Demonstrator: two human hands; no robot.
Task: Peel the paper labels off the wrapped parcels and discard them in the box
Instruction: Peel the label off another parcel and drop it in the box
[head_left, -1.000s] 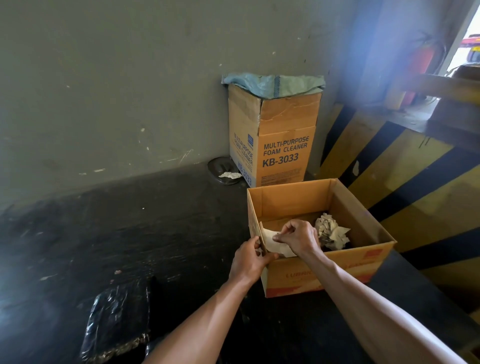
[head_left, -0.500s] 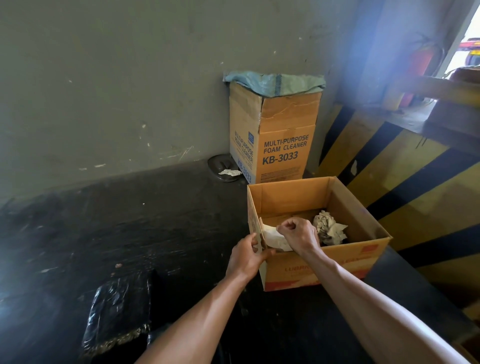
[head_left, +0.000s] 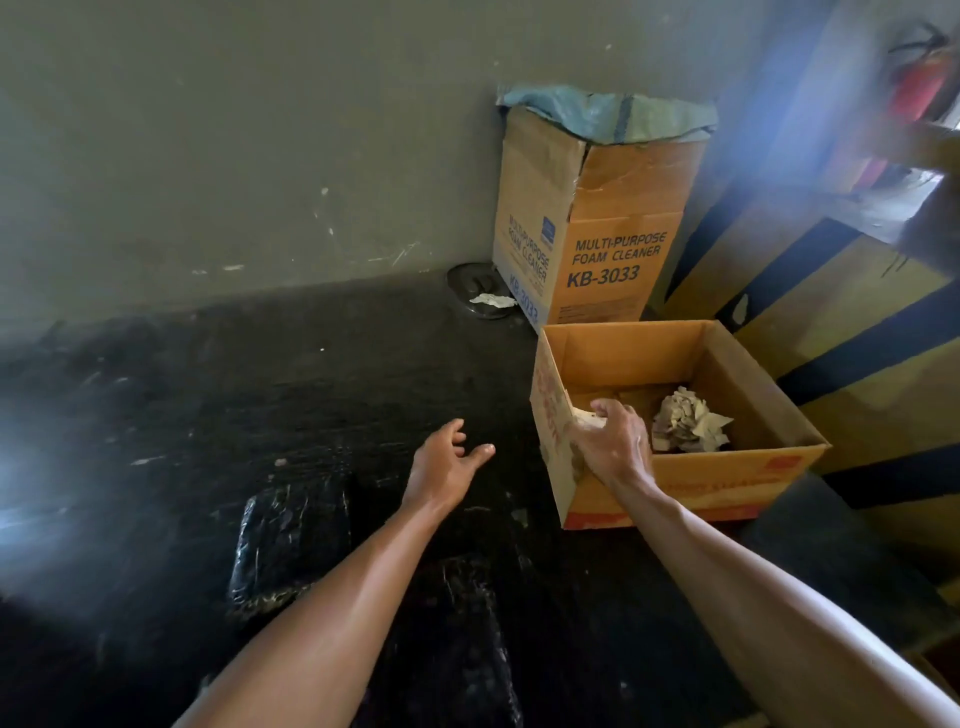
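Right hand (head_left: 615, 441) gripping paper label (head_left: 587, 419) at open box (head_left: 696, 480) rim | left hand (head_left: 447, 462) empty, fingers spread above bench (head_left: 311, 395) | wrapped parcel (head_left: 291, 545) near left forearm

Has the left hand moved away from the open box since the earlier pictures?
Yes. The left hand was at the near corner of the open box, touching the paper label; it is now left of it, open and empty.

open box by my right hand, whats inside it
A crumpled wad of paper lies in the open box; the right hand holds a label over its near-left corner, hiding the floor there.
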